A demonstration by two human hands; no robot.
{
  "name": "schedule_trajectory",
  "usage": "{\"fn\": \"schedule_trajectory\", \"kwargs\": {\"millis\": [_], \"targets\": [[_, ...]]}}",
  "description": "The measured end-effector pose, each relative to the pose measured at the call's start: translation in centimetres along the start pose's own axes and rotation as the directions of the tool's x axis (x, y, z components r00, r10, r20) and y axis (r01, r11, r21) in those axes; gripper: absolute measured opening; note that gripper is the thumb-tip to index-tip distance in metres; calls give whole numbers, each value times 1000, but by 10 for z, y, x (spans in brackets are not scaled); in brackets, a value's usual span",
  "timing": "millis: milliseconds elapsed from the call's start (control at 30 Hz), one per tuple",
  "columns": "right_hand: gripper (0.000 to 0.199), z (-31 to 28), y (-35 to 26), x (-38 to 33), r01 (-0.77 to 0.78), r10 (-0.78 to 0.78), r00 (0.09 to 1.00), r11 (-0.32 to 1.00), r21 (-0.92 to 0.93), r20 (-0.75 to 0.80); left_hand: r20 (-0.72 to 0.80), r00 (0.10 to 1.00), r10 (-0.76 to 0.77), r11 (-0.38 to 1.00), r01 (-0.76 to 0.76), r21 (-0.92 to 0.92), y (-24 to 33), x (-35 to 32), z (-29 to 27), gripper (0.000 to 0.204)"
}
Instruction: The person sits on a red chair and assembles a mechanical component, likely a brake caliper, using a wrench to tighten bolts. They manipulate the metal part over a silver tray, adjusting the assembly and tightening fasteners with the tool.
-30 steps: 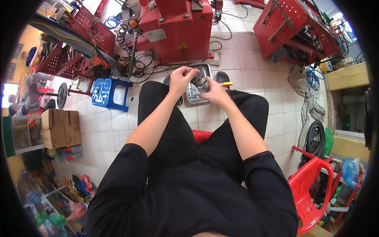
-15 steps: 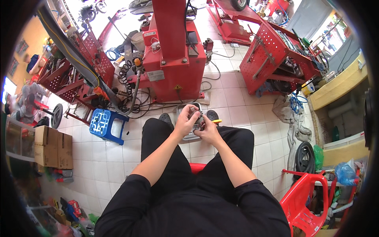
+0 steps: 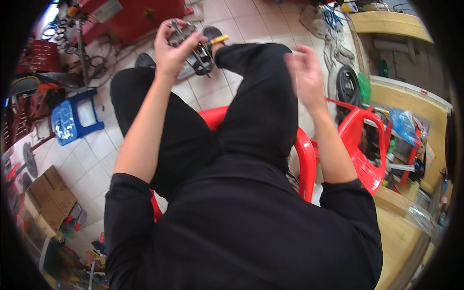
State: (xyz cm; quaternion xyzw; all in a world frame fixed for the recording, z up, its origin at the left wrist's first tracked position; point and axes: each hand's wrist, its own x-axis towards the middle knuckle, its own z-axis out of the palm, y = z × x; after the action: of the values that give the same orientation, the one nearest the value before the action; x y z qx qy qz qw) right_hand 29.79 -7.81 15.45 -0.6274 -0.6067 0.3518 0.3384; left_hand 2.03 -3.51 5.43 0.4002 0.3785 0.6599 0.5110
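Over the gap between my knees, my left hand [image 3: 170,52] is closed around a grey metal mechanical part [image 3: 199,57] with rods and a dark body; its exact kind I cannot make out. My right hand [image 3: 305,72] is away from the part, raised beside my right knee. It is smeared by motion, but the fingers look apart and nothing shows in them. Past the metal part, a yellow handle [image 3: 220,39] sticks out by my right shoe [image 3: 211,33]. Below the part, a light grey tray [image 3: 185,72] shows in part on the floor.
A red machine [image 3: 130,19] stands ahead on the tiled floor, with hoses and cables beside it. To my left is a blue stool [image 3: 72,116] and a cardboard box [image 3: 50,195]. On the right are a red plastic chair [image 3: 360,150], a black tyre [image 3: 347,84] and a grey cloth [image 3: 333,50].
My right hand has let go of the metal part and moved right. The part stays in my left hand. The whole view has turned to the right and down.
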Motion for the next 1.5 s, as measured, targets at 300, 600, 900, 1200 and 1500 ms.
{"fn": "schedule_trajectory", "kwargs": {"millis": [300,600,900,1200,1500], "targets": [[35,-193,258,-307,-942,942,240,285,-179,235,41,982,-183,974,187,-129,-21,14,-1,36],[45,-102,223,-334,-985,812,-61,46,-166,581,114,950,-291,899,312,-309,-9,1,0,35],[48,-107,197,-327,-984,761,8,122,-131,649,55,940,-338,916,342,-210,-21,-5,-13,31],[50,-97,188,-333,-993,682,47,111,-39,730,-22,888,-459,889,458,-21,-19,-11,-4,31],[55,-103,187,-375,-986,539,133,-14,166,832,71,830,-553,828,557,-68,-40,1,-32,33]]}}
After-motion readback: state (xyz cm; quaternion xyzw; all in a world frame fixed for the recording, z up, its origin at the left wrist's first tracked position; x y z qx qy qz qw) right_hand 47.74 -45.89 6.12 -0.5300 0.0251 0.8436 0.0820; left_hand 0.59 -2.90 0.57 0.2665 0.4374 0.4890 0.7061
